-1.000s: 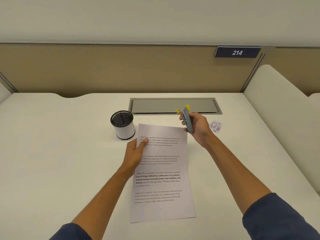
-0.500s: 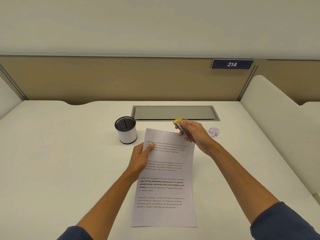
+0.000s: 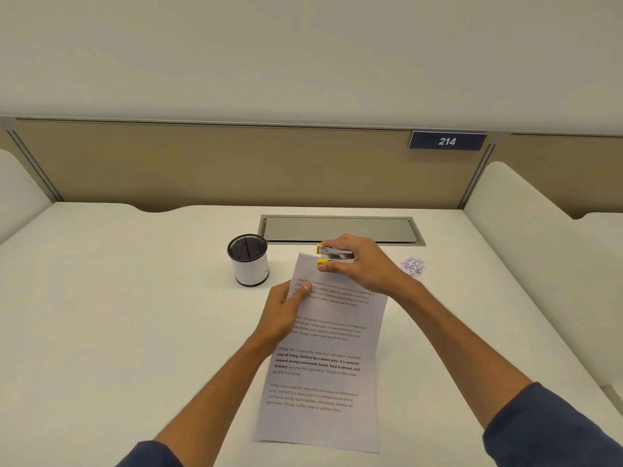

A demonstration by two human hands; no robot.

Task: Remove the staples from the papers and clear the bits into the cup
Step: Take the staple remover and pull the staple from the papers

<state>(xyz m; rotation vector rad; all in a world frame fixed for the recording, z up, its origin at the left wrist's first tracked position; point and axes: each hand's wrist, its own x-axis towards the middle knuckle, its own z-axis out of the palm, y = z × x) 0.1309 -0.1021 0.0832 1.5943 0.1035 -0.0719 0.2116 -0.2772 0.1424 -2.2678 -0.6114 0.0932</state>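
Printed papers [image 3: 323, 369] lie lengthwise on the white desk in front of me. My left hand [image 3: 285, 315] holds their upper left edge, thumb on top of the sheet. My right hand [image 3: 362, 266] grips a small silver stapler with yellow tips [image 3: 333, 256] at the papers' top edge, its yellow end pointing left over the top corner. A black mesh cup with a white wrap [image 3: 248, 259] stands just left of the papers' top. A small heap of paper bits [image 3: 413, 265] lies on the desk to the right of my right hand.
A grey recessed cable hatch [image 3: 340, 229] sits in the desk behind the papers. A tan partition with a "214" sign [image 3: 447, 141] closes the back. White side dividers [image 3: 539, 264] rise on the right and far left.
My right hand has lowered the stapler from mid-air and turned it flat onto the papers' top edge. My left hand has kept its hold on the papers.
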